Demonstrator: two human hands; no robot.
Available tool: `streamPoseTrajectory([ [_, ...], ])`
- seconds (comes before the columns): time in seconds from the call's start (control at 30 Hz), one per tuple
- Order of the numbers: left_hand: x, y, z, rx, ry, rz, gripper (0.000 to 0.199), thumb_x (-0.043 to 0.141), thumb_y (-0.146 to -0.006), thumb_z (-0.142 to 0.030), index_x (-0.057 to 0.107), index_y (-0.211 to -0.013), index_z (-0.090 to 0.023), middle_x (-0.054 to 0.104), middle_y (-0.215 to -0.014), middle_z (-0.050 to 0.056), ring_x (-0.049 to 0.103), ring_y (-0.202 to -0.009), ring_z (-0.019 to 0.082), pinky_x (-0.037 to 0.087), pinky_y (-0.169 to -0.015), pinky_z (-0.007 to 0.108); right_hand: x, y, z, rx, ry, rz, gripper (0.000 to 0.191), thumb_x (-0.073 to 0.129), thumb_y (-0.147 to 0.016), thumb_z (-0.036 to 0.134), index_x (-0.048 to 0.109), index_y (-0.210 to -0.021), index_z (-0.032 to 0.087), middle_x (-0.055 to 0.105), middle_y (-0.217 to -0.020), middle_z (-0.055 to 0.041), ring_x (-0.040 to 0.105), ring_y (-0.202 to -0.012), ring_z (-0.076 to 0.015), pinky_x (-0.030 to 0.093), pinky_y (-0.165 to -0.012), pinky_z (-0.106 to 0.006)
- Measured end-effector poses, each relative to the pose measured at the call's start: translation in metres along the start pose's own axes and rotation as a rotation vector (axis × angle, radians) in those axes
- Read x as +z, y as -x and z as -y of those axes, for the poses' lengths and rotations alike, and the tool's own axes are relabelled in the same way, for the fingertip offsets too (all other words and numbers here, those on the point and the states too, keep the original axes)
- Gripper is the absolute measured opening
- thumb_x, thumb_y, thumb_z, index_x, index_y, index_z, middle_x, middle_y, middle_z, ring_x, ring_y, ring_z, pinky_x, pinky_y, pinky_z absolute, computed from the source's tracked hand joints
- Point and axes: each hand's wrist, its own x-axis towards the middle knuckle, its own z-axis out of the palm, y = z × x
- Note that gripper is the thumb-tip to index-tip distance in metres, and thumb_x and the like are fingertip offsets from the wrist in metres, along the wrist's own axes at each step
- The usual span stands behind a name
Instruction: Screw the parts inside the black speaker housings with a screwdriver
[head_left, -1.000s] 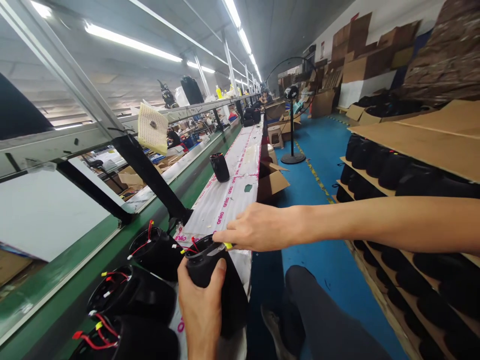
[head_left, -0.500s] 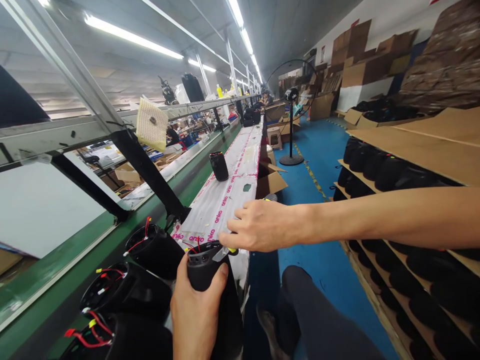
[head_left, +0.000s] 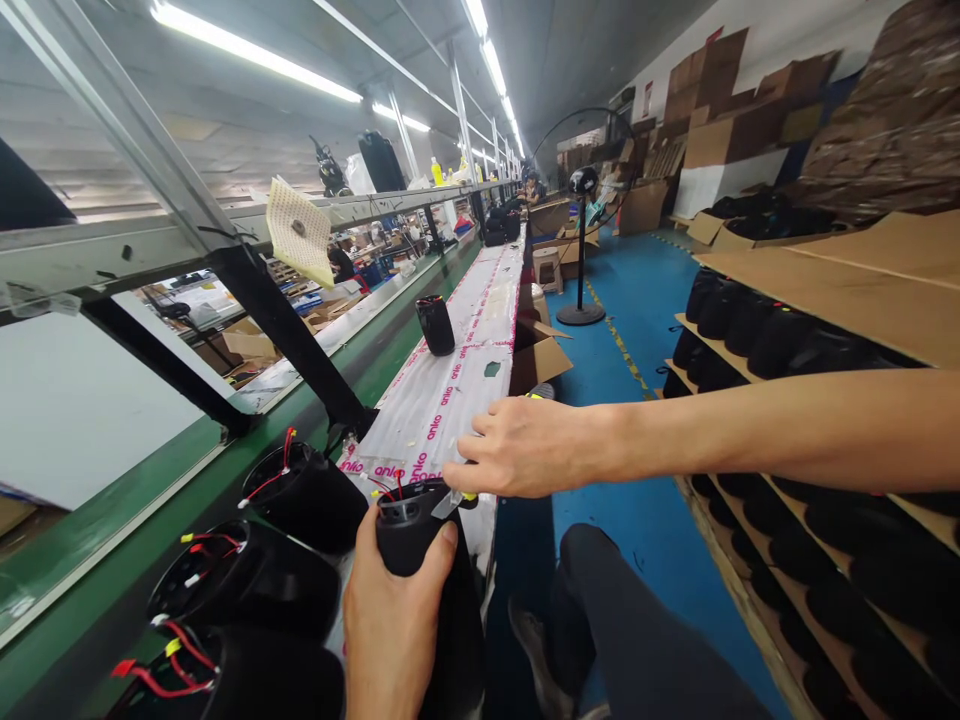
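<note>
My left hand [head_left: 397,620] is wrapped round a black cylindrical housing [head_left: 405,535] near its upper rim, thumb on the right side. Red wires with small connectors stick out of its top. In my right hand [head_left: 514,447] is a yellow and black tool [head_left: 541,392], its handle showing past the fist and a flat, pale blade [head_left: 447,503] at the housing's rim. Most of the handle is hidden by the fingers. To the left, several black housings [head_left: 247,580] with red wires lie tilted, open ends showing.
One black cylinder [head_left: 436,326] stands on the foam-covered bench strip [head_left: 450,400]. Left of it runs a green conveyor [head_left: 300,440] with a slanting black post [head_left: 289,335]. A stacked carton [head_left: 840,300] of black parts is at the right, and a fan [head_left: 581,250] stands on the blue floor.
The camera view has shifted slightly. Both hands keep nearly the same hold, with the blade still at the housing's rim.
</note>
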Motion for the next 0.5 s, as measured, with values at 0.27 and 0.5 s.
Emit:
streamPoseTrajectory([
  [0.27, 0.0, -0.001, 0.002, 0.013, 0.0, 0.01, 0.069, 0.069, -0.07, -0.056, 0.056, -0.132, -0.028, 0.072, -0.117, 0.006, 0.065, -0.111, 0.032, 0.046, -0.09, 0.041, -0.004, -0.001, -0.003, -0.017, 0.005, 0.046, 0.016, 0.043, -0.096, 0.009, 0.054, -0.102, 0.018, 0.06, -0.074, -0.0003, 0.057, -0.059, -0.0166, 0.023, -0.048, -0.033],
  [0.5, 0.002, -0.003, 0.003, 0.04, -0.028, 0.013, 0.073, 0.07, -0.068, -0.058, 0.056, -0.132, -0.026, 0.071, -0.119, 0.007, 0.065, -0.113, 0.033, 0.047, -0.091, 0.042, -0.021, -0.008, -0.008, -0.04, -0.031, 0.182, 0.016, 0.047, -0.095, 0.01, 0.057, -0.104, 0.018, 0.063, -0.077, -0.0023, 0.062, -0.063, -0.0196, 0.028, -0.048, -0.032],
])
